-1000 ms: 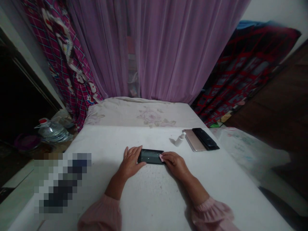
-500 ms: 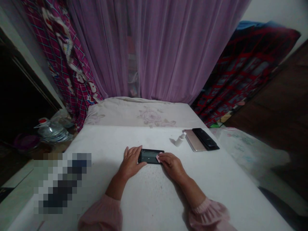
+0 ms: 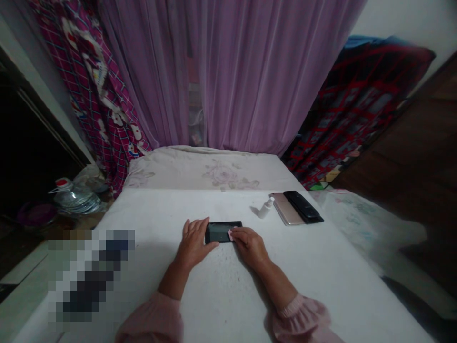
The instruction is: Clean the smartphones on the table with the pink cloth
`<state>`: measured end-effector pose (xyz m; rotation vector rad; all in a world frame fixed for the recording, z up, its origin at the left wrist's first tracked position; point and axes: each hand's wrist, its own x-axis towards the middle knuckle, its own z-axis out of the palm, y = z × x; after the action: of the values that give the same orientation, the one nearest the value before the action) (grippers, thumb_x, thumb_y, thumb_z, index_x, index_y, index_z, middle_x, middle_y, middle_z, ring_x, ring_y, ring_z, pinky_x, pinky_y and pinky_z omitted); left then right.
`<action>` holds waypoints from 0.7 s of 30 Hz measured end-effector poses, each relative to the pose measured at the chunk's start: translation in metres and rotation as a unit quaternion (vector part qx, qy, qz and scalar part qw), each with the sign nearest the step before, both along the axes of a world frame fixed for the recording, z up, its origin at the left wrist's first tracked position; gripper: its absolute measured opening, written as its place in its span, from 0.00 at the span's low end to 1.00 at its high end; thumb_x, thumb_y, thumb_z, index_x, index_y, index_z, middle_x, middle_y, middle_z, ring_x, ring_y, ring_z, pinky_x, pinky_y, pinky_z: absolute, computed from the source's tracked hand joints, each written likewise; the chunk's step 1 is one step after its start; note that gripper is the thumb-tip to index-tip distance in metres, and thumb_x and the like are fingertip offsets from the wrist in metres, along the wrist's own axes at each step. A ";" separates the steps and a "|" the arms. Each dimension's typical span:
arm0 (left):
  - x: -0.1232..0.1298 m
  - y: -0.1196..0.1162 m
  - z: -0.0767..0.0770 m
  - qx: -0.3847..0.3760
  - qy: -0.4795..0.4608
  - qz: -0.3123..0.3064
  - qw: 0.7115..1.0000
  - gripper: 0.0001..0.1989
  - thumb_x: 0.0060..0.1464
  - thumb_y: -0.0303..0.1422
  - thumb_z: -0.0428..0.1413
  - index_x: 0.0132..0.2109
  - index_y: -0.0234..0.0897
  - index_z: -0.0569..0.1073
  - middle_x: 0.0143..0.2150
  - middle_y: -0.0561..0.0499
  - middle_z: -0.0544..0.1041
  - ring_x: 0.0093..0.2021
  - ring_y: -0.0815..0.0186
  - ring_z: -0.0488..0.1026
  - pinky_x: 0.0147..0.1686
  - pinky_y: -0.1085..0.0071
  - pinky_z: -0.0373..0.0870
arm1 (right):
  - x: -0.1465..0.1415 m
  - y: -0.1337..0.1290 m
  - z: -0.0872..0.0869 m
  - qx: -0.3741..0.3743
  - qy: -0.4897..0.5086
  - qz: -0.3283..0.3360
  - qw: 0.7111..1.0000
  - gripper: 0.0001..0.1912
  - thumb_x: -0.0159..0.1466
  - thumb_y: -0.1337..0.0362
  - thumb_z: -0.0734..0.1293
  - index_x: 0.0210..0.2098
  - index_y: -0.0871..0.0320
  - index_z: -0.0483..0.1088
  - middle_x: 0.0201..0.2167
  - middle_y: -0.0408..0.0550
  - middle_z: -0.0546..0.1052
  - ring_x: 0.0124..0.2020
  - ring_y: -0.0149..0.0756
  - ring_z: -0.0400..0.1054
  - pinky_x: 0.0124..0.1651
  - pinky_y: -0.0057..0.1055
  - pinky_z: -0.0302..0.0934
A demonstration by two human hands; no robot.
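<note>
A black smartphone (image 3: 218,232) lies flat on a white table (image 3: 157,214), its dark screen facing up. My left hand (image 3: 194,244) rests against the phone's left end, with the fingers and thumb around that end. My right hand (image 3: 250,246) lies on the right part of the phone and pinches a small pink cloth (image 3: 230,235) against the screen. The cloth covers only a small patch of glass.
Beyond the hands stand a small white spray bottle (image 3: 266,208), a gold smartphone (image 3: 284,208) and a black phone in a case (image 3: 303,206), partly overlapping the gold one. A floral cushion (image 3: 214,174) lies at the far edge. A pixelated patch hides the lower left.
My right hand and the pink cloth have slid left along the phone's screen. The left hand stays on the phone's left end, and the whole view has shifted slightly.
</note>
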<state>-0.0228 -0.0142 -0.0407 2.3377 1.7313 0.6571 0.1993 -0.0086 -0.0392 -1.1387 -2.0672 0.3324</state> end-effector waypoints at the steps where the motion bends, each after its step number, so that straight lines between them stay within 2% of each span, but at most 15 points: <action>1: 0.000 0.000 0.000 0.003 0.000 -0.001 1.000 0.35 0.52 0.44 0.58 0.63 0.38 0.58 0.57 0.42 0.70 0.60 0.52 0.63 0.64 0.46 0.43 | 0.004 0.001 0.000 0.002 0.000 -0.022 1.000 0.11 0.65 0.67 0.62 0.39 0.53 0.77 0.40 0.50 0.80 0.43 0.38 0.74 0.46 0.35 0.69; 5: -0.003 -0.001 -0.001 -0.005 -0.001 -0.022 1.000 0.38 0.50 0.48 0.58 0.64 0.41 0.57 0.58 0.43 0.70 0.61 0.52 0.62 0.64 0.46 0.42 | 0.010 0.014 0.001 0.009 -0.002 -0.119 0.993 0.14 0.66 0.66 0.60 0.39 0.55 0.77 0.41 0.52 0.80 0.43 0.41 0.74 0.48 0.40 0.69; 8: -0.009 -0.001 -0.002 -0.019 0.001 -0.031 0.999 0.38 0.49 0.48 0.60 0.63 0.42 0.59 0.60 0.43 0.68 0.62 0.51 0.60 0.64 0.45 0.42 | 0.003 0.019 -0.005 0.007 -0.019 -0.142 0.990 0.14 0.66 0.65 0.60 0.40 0.55 0.77 0.41 0.52 0.79 0.43 0.42 0.73 0.49 0.40 0.68; 11: -0.014 -0.001 -0.001 -0.025 0.001 -0.020 0.999 0.35 0.47 0.46 0.62 0.60 0.42 0.63 0.60 0.43 0.68 0.63 0.51 0.59 0.64 0.44 0.43 | -0.006 0.013 -0.013 0.031 -0.034 -0.148 0.988 0.15 0.65 0.65 0.60 0.44 0.55 0.76 0.44 0.52 0.79 0.45 0.41 0.73 0.51 0.39 0.68; 15: -0.016 -0.001 0.002 -0.029 -0.003 -0.015 0.999 0.33 0.45 0.45 0.63 0.57 0.42 0.67 0.60 0.44 0.68 0.62 0.51 0.60 0.64 0.44 0.45 | -0.020 0.000 -0.016 0.056 -0.051 -0.136 0.988 0.18 0.65 0.66 0.60 0.52 0.58 0.72 0.50 0.55 0.75 0.53 0.46 0.68 0.55 0.45 0.65; 21: -0.015 -0.001 0.004 -0.035 -0.005 -0.017 0.999 0.33 0.45 0.44 0.64 0.58 0.42 0.67 0.60 0.44 0.69 0.62 0.50 0.60 0.64 0.43 0.45 | -0.049 -0.012 -0.006 0.046 -0.067 -0.060 0.995 0.19 0.65 0.67 0.60 0.55 0.60 0.70 0.55 0.57 0.72 0.58 0.48 0.63 0.59 0.48 0.61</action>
<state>-0.0380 -0.0153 -0.0371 2.3080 1.6780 0.5932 0.1500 -0.0202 -0.0457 -1.2521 -2.0939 0.1038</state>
